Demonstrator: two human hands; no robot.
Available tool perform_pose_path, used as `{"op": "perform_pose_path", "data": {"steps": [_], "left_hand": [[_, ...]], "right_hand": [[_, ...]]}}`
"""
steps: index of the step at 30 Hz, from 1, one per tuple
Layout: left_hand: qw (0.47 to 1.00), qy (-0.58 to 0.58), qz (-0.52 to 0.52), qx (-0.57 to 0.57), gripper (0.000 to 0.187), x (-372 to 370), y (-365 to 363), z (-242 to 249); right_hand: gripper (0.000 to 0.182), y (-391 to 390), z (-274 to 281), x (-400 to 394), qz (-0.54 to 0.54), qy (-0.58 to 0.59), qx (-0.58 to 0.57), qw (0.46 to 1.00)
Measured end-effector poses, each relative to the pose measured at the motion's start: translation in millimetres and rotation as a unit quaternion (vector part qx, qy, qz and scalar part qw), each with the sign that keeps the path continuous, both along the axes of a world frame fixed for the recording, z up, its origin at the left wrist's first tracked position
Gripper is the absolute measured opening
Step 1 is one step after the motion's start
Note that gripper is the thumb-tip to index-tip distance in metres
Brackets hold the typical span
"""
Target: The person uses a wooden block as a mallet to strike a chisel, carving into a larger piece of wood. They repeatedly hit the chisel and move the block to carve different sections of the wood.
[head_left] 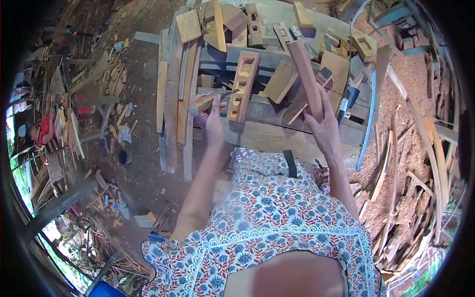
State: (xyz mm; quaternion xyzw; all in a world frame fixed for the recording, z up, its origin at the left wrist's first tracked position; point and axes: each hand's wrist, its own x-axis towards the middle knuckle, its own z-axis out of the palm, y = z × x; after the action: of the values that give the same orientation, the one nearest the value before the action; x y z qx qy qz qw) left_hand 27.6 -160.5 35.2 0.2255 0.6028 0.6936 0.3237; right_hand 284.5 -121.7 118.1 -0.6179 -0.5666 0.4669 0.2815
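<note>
My left hand (213,119) is closed round the wooden handle of a chisel (204,103), its dark blade pointing right. Just right of that blade, a wooden block with carved recesses (243,86) lies on the workbench (277,136). A long reddish-brown wooden bar (306,74) is gripped in my right hand (325,123), tilted with its top end leaning left. Beneath and beside the bar are a flat wooden block (280,81) and several offcuts on the bench.
More wooden blocks (255,24) line the bench's far side. A blue measuring strip (372,106) runs along its right edge. Wood shavings (396,178) and long strips cover the ground at right. Another person in red (45,129) is at far left, among scrap wood.
</note>
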Motion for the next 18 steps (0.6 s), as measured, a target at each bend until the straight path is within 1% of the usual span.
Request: {"op": "perform_pose_path", "data": {"steps": [1, 5, 7, 11, 14, 17, 18], "left_hand": [[1.0, 0.0, 0.003, -0.002, 0.03, 1.0, -0.2, -3.3], [1.0, 0.001, 0.003, 0.002, 0.031, 4.3, -2.2, -5.5], [1.0, 0.004, -0.007, -0.006, 0.031, 4.0, -2.5, -7.1], [0.999, -0.005, -0.017, -0.028, 0.031, 3.7, -3.2, -7.7], [0.999, -0.016, -0.023, -0.024, 0.03, 2.9, -4.8, -14.5], [0.999, 0.0, -0.036, -0.041, 0.031, 3.3, -6.4, -16.1], [0.998, 0.0, -0.036, -0.043, 0.031, 3.8, -6.9, -16.0]], "right_hand": [[0.078, -1.2, 1.9, -0.1, 0.008, -0.002, -0.027, 1.0], [0.079, -5.0, 3.8, -0.6, 0.026, -0.002, -0.037, 0.999], [0.079, -5.6, 1.3, -1.2, 0.048, -0.005, -0.002, 0.999], [0.08, -4.3, 4.3, -3.9, 0.056, -0.008, -0.002, 0.998], [0.08, -2.7, 10.3, -8.5, 0.068, -0.012, 0.003, 0.998], [0.079, -1.4, 21.1, -18.0, 0.079, -0.021, 0.006, 0.997], [0.079, -0.8, 25.5, -21.8, 0.104, -0.019, 0.028, 0.994]]}}
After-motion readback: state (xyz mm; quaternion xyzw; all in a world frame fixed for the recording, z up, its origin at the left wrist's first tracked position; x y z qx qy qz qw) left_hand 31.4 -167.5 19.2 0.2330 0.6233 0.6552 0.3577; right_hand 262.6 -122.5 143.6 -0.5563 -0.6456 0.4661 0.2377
